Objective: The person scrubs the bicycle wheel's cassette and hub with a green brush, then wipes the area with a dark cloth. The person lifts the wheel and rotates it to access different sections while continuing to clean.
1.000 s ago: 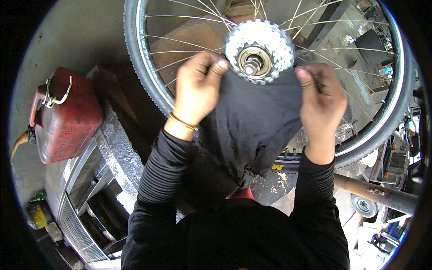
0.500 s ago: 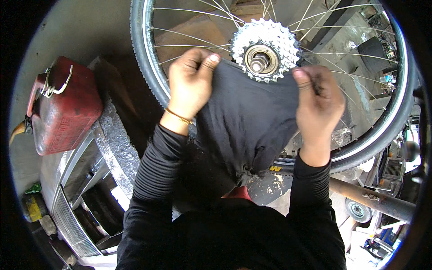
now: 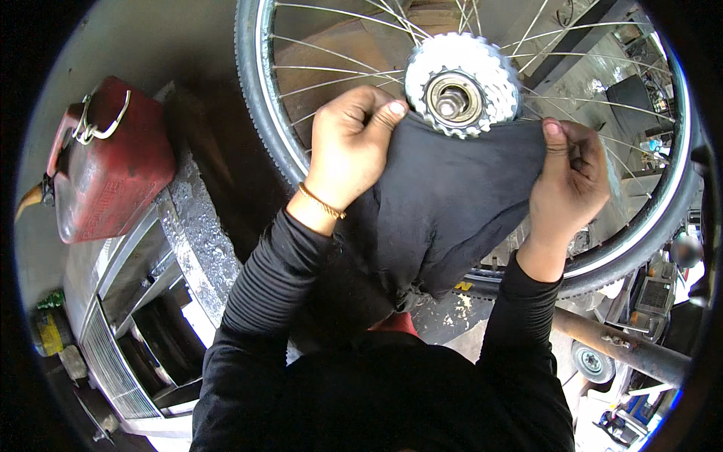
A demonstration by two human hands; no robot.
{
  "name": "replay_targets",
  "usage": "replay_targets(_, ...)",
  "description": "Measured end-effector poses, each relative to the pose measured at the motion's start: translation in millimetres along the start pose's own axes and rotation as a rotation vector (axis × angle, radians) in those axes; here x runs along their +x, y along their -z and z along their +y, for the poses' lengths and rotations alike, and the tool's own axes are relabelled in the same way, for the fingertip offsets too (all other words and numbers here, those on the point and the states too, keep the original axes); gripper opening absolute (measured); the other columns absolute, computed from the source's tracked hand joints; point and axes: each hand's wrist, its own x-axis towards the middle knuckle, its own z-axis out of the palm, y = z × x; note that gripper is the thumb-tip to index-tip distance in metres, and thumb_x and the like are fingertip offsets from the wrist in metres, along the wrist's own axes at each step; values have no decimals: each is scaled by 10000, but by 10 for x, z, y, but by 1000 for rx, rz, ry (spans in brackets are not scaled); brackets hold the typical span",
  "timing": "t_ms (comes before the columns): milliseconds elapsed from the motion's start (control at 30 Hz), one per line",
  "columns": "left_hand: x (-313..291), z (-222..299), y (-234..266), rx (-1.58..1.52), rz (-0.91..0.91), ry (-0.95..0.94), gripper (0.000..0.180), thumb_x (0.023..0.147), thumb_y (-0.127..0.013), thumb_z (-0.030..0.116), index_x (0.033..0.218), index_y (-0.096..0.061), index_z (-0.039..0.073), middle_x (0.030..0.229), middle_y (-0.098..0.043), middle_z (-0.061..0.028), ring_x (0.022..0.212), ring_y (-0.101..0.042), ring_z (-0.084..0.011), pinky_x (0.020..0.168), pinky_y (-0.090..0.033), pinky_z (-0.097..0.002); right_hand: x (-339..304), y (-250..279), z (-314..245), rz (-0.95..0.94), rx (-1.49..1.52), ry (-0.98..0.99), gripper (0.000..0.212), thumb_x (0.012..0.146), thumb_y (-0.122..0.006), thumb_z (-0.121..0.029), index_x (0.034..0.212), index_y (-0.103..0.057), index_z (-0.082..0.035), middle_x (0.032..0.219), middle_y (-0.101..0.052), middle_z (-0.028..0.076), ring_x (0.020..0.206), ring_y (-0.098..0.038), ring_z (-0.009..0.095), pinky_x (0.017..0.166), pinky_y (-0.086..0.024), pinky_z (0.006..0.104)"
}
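Observation:
A bicycle wheel (image 3: 265,98) fills the upper part of the view, with a silver cog cassette (image 3: 482,75) at its hub facing me. My left hand (image 3: 352,143) pinches the upper left edge of a black cloth (image 3: 452,181), thumb on top, beside the cogs. Farther right, my right hand (image 3: 568,173) grips the cloth's other upper corner between thumb and curled fingers. Stretched between both hands, the cloth's top edge runs along the lower side of the cogs. Below, the cloth hangs bunched over the tyre's near part and hides it.
At the left, a red fuel can (image 3: 117,162) stands by a worn grey ledge (image 3: 197,226). A rusty metal pipe (image 3: 625,346) crosses the right side below the tyre. A small wheel (image 3: 593,363) and cluttered parts lie on the floor beyond it.
Both hands have shifted right, the right one farther, so the cloth is pulled wider. The cogs look blurred now. The view has also shifted slightly.

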Motion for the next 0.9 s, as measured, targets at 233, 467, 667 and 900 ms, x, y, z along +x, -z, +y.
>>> replay_targets(233,55,53,71,82,-36,-11,165,862,-648,127,762,-605,3,653,-543,21,640,-459,-60,593,-402,-213,11,-52,26,40,-44,83,82,825,-674,-47,806,-610,1,753,-640,28,682,-563,86,666,-448,203)
replay_targets(467,122,-76,66,35,-36,-8,156,852,-658,111,765,-604,-6,655,-544,27,636,-448,-51,589,-396,-209,-15,-47,-45,-21,-12,56,91,835,-663,-34,817,-589,17,726,-616,23,674,-531,57,651,-427,177)
replay_targets(667,29,-235,52,68,70,-4,193,871,-640,131,731,-591,7,647,-531,34,620,-428,-43,560,-373,-203,-54,6,-28,-126,-126,48,104,831,-679,-82,817,-602,-13,704,-609,18,644,-529,62,612,-426,194)
replay_targets(900,25,-61,17,32,15,-40,162,856,-655,127,766,-600,3,695,-560,7,662,-470,-69,624,-415,-221,-84,57,34,-5,-182,56,58,858,-628,-37,857,-605,17,762,-643,36,691,-566,76,661,-444,196)
